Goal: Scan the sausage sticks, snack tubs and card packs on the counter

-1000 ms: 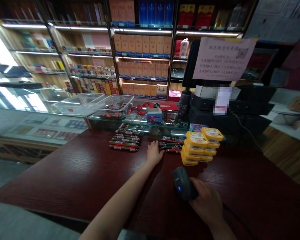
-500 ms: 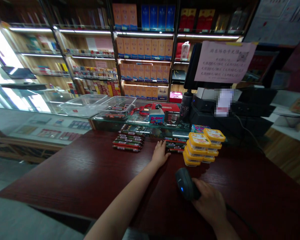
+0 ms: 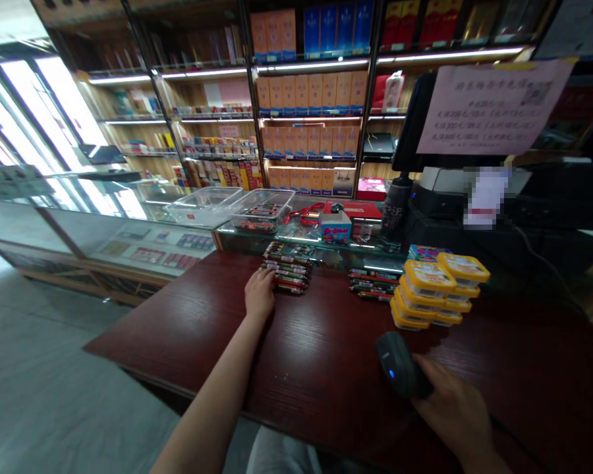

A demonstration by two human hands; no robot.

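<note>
My left hand rests on the desk at the left end of a stack of slim, dark pen-like sticks. Its fingers are stretched out and touch the stick ends; none is lifted. A second, smaller stack of similar sticks lies further right. My right hand is wrapped round the handle of a black barcode scanner with a lit blue light, held low above the desk. Just beyond it stand piled yellow-lidded plastic tubs.
Behind the sticks is a glass counter with clear plastic bins and a small blue-pink box. A monitor with a pink paper sign stands at right. The scanner's cord trails right. The brown desk's edge is at left.
My left hand has moved left, from the smaller stack to the left end of the larger one. The view has turned left. The scanner stays in my right hand.
</note>
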